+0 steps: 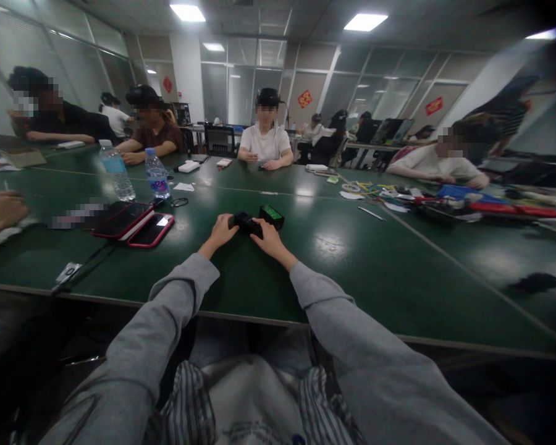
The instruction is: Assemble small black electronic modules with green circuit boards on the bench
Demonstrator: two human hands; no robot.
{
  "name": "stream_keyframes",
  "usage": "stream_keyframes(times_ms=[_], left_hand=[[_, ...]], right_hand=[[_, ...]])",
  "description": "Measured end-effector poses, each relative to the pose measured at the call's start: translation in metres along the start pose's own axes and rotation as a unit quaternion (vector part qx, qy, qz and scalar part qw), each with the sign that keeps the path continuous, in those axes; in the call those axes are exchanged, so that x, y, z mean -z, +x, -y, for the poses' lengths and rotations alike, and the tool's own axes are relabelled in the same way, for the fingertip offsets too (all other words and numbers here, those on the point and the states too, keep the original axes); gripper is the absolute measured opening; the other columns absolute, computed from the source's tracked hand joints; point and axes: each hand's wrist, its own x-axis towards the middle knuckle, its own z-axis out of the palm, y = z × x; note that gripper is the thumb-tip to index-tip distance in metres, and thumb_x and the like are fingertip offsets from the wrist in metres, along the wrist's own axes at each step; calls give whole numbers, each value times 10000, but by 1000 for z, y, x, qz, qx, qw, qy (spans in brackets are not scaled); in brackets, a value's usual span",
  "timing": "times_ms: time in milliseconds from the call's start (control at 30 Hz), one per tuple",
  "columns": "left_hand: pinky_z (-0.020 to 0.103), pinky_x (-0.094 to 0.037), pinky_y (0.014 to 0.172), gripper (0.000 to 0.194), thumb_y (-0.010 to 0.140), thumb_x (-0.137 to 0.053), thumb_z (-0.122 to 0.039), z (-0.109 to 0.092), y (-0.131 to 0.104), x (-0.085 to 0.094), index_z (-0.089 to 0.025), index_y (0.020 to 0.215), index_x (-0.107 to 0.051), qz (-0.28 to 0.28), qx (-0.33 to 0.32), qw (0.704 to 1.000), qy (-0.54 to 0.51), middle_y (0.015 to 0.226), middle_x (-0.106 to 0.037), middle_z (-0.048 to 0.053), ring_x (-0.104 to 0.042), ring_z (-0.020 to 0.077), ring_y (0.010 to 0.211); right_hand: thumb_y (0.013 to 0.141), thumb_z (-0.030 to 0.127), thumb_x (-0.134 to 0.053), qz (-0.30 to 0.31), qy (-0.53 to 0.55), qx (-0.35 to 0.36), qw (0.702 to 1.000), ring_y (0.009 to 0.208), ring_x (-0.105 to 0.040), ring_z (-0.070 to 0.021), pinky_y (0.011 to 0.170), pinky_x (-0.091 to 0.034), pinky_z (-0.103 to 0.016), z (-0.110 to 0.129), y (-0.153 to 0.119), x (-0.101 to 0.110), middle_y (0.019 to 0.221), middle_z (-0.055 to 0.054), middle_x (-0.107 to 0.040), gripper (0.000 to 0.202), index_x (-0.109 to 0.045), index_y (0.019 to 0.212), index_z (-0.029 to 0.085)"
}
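Observation:
A small black box-like object (pixel 244 220) is held between my two hands, low over the green table (pixel 343 284). My left hand (pixel 222 231) has its fingers closed on the left end of this object. On its right end, my right hand (pixel 269 238) grips with thumb and fingers. Just behind my right hand sits a black open-topped box (pixel 272 215) with something bright green inside. What the green part is, I cannot make out.
Two water bottles (pixel 156 174) and phones with red edges (pixel 152 230) stand and lie to the left. At right is a heap of cables and tools (pixel 426 201), with a pen-like stick (pixel 371 214) nearer. Several people sit around the table; another person's hand (pixel 4 213) is at far left.

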Motion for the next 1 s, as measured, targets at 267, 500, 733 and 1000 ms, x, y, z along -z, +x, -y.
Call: stream_keyframes(times_ms=[267,500,733,1000], left_hand=[[490,-428,1044,446,858,-536,-210,-11,-4,2,-191,1302,-500,-8,-34,998,51,1333,-508,132,-499,259,1236],[468,-395,1070,391,965,-361,-384,-33,-11,9,-242,1257,-577,-10,-74,992,99,1373,-516,75,-459,251,1263],[469,-375,1084,437,955,-369,-457,-36,-13,11,-234,1265,-583,15,-74,993,95,1404,-484,81,-446,255,1282],[496,-363,1087,441,927,-433,-476,-35,-13,10,-235,1267,-576,21,-68,995,76,1417,-456,100,-436,278,1297]], right_hand=[[885,324,-588,21,-9,25,999,1172,-518,-294,950,-442,-490,2,-2,0,1326,-117,-534,609,-349,1440,246],[895,346,-585,40,22,64,997,1228,-521,-282,1002,-412,-493,6,-5,-4,1419,-106,-482,659,-281,1467,225],[887,320,-599,44,31,31,998,1140,-589,-285,957,-434,-461,10,-5,0,1206,-141,-622,493,-431,1319,152],[897,312,-592,50,20,32,998,1099,-602,-273,935,-437,-445,10,-4,0,1176,-137,-628,443,-445,1281,147]])
